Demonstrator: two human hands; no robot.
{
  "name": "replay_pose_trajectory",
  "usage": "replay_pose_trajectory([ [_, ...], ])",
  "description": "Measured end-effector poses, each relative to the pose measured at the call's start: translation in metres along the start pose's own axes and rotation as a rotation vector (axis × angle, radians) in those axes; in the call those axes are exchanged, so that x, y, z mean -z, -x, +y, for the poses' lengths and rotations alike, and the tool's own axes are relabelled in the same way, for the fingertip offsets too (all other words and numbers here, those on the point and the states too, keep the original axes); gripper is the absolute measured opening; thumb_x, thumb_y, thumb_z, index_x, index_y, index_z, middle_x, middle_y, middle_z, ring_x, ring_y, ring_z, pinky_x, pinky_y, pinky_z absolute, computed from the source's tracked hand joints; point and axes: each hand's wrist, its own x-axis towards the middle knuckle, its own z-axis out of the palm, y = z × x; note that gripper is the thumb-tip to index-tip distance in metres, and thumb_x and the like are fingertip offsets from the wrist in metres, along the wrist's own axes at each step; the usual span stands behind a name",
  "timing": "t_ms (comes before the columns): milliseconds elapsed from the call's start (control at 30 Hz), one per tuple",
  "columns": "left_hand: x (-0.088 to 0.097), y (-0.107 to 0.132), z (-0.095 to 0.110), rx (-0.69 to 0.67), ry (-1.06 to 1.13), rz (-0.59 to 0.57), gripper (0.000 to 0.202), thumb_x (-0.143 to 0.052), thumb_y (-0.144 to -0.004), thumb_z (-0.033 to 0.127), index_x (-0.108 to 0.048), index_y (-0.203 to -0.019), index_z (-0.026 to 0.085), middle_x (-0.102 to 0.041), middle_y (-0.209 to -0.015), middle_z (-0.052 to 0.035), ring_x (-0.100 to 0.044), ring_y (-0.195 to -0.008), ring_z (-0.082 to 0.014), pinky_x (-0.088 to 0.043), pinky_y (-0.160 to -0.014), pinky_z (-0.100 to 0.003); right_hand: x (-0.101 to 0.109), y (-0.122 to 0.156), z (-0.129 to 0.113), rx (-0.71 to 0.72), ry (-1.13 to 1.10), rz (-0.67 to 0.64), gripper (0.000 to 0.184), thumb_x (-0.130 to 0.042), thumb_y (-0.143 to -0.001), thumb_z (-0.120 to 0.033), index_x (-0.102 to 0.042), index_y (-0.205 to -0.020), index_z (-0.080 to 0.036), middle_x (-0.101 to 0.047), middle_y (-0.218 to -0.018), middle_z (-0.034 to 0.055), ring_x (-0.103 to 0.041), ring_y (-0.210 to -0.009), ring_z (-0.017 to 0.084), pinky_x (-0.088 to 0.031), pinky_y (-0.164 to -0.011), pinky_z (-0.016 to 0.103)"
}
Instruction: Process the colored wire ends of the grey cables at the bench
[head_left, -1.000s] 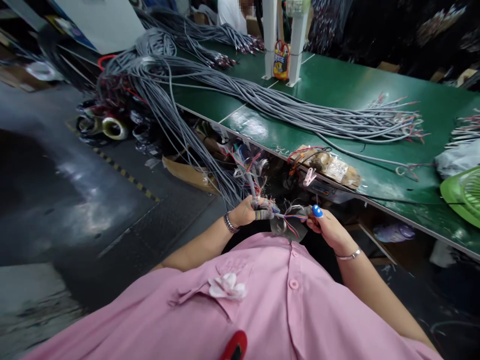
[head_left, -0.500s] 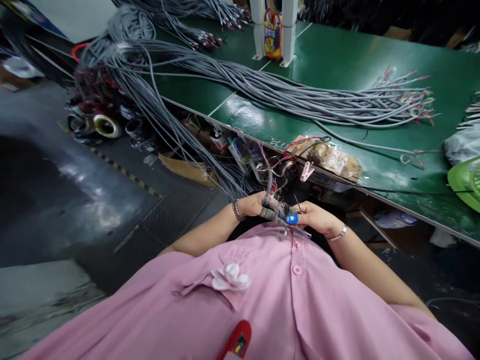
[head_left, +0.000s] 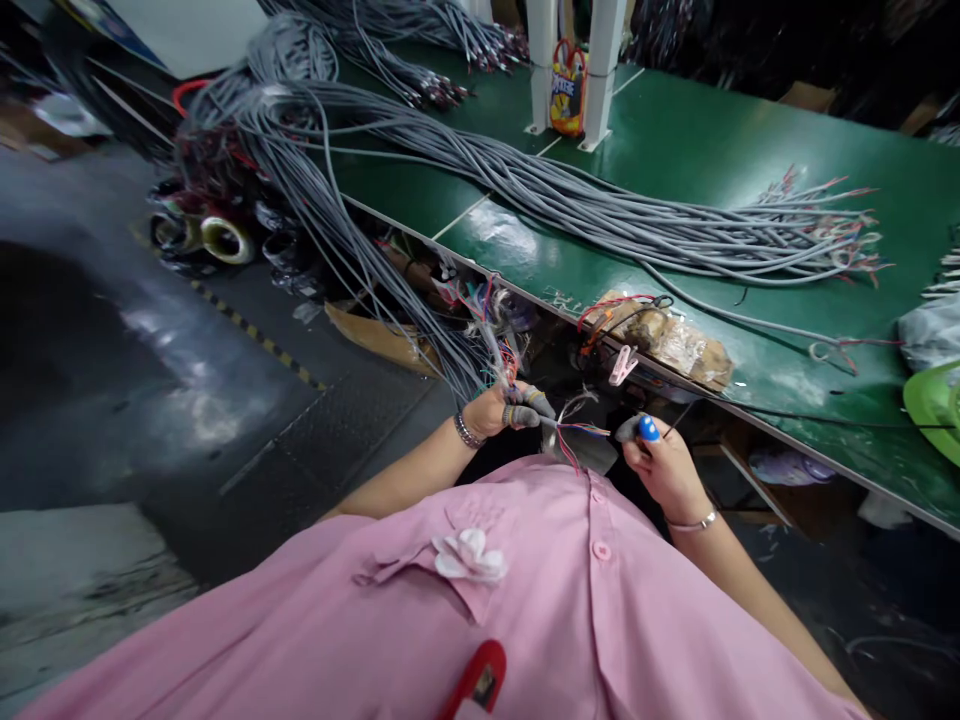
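Observation:
My left hand (head_left: 499, 410), with grey covers on its fingers, is closed round a grey cable (head_left: 550, 422). Out of the cable's stripped end fan thin coloured wires (head_left: 589, 430), pointing right. More loose coloured wires (head_left: 506, 360) stick up above the same hand. My right hand (head_left: 664, 465) is apart from those wires, a short way to the right. Its thumb wears a blue cover (head_left: 648, 428), and the thumb and fingertips are pinched together. A thin dark strand shows beside the thumb; what the pinch holds cannot be made out.
A long bundle of grey cables (head_left: 585, 215) lies across the green table (head_left: 690, 120) and hangs over its front edge at the left. Near that edge sit a taped block (head_left: 675, 345) and a pink clip (head_left: 623, 365). Wire spools (head_left: 227, 241) stand on the floor.
My hands have drawn apart: the right moved right, away from the cable end, and the left slightly left. The coloured wires now show spread between them. The view has shifted a little.

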Motion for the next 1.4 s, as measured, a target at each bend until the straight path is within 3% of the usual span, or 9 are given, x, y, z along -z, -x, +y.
replay_pose_trajectory([
  [167,-0.010,-0.004,-0.013,0.025,0.143,0.055,0.041,-0.088,-0.053,0.043,-0.077,-0.073,0.010,-0.063,-0.058,-0.0045,-0.043,-0.042,-0.0053,-0.030,-0.038,-0.017,-0.032,0.008,-0.007,-0.033,-0.070,-0.108,0.043,-0.072,-0.077,-0.050,-0.065,-0.110,-0.023,-0.073,-0.105,0.0102,-0.015,-0.044,0.005,-0.015,-0.038,0.023],
  [267,-0.018,-0.005,-0.021,0.050,0.159,0.053,0.040,-0.088,-0.052,0.043,-0.075,-0.071,0.010,-0.061,-0.055,-0.0028,-0.043,-0.042,-0.0054,-0.032,-0.039,-0.017,-0.048,0.004,-0.009,0.022,-0.002,-0.186,0.044,-0.070,-0.080,-0.048,-0.063,-0.116,-0.024,-0.071,-0.116,0.0117,-0.036,-0.045,0.007,-0.034,-0.040,0.023],
  [433,-0.022,-0.002,-0.027,0.054,0.145,0.064,0.044,-0.089,-0.052,0.045,-0.076,-0.075,0.010,-0.057,-0.051,-0.0006,-0.043,-0.041,-0.0057,-0.034,-0.040,-0.018,-0.051,0.000,-0.010,0.450,0.503,-0.264,0.030,-0.057,-0.092,-0.034,-0.065,-0.119,-0.024,-0.068,-0.118,0.0100,-0.063,-0.104,0.023,-0.050,-0.092,0.040],
  [533,-0.021,0.000,-0.021,0.055,0.098,0.012,0.043,-0.086,-0.057,0.046,-0.076,-0.078,0.010,-0.057,-0.052,-0.0015,-0.043,-0.042,-0.0059,-0.034,-0.040,-0.019,-0.042,-0.001,-0.014,0.615,0.760,-0.270,0.028,-0.051,-0.094,-0.029,-0.066,-0.118,-0.024,-0.066,-0.109,0.0104,-0.062,-0.098,0.022,-0.051,-0.086,0.038],
  [700,-0.019,-0.001,-0.001,0.100,-0.057,-0.189,0.039,-0.084,-0.062,0.044,-0.079,-0.079,0.009,-0.066,-0.060,-0.0089,-0.049,-0.044,-0.0094,-0.033,-0.039,-0.020,-0.015,-0.008,-0.018,0.487,0.734,-0.382,0.023,-0.053,-0.095,-0.037,-0.070,-0.095,-0.021,-0.064,-0.084,0.0056,-0.058,-0.077,0.018,-0.048,-0.072,0.031],
  [900,-0.021,-0.007,0.009,0.053,-0.124,-0.226,0.039,-0.084,-0.064,0.044,-0.080,-0.082,0.010,-0.068,-0.065,-0.0108,-0.054,-0.049,-0.0112,-0.037,-0.042,-0.020,0.011,-0.024,0.006,0.153,0.211,0.071,0.034,-0.066,-0.084,-0.052,-0.059,-0.079,-0.020,-0.042,-0.056,-0.0061,-0.031,-0.046,0.008,-0.027,-0.042,0.022],
  [1000,-0.023,-0.008,0.012,-0.038,-0.131,-0.145,0.039,-0.082,-0.067,0.045,-0.079,-0.082,0.010,-0.065,-0.061,-0.0074,-0.049,-0.046,-0.0081,-0.036,-0.042,-0.019,0.016,-0.031,0.012,0.071,-0.030,0.210,0.039,-0.066,-0.083,-0.056,-0.051,-0.072,-0.021,-0.030,-0.051,-0.0096,-0.016,-0.041,0.005,-0.014,-0.036,0.020],
  [1200,-0.032,-0.023,0.019,-0.227,-0.176,0.125,0.036,-0.082,-0.069,0.043,-0.077,-0.085,0.010,-0.060,-0.059,-0.0024,-0.048,-0.049,-0.0067,-0.037,-0.045,-0.018,0.001,-0.048,-0.004,-0.034,-0.185,0.055,0.052,-0.058,-0.082,-0.067,-0.061,-0.070,-0.017,-0.051,-0.054,-0.0006,-0.030,-0.040,0.007,-0.027,-0.035,0.021],
  [1400,-0.042,-0.046,0.012,-0.213,-0.201,0.264,0.038,-0.080,-0.072,0.042,-0.077,-0.094,0.011,-0.057,-0.057,0.0014,-0.045,-0.049,-0.0056,-0.036,-0.046,-0.018,-0.017,-0.065,-0.018,0.048,-0.225,0.041,0.044,-0.072,-0.076,-0.059,-0.059,-0.070,-0.018,-0.044,-0.054,-0.0054,-0.022,-0.042,0.004,-0.015,-0.037,0.019],
])
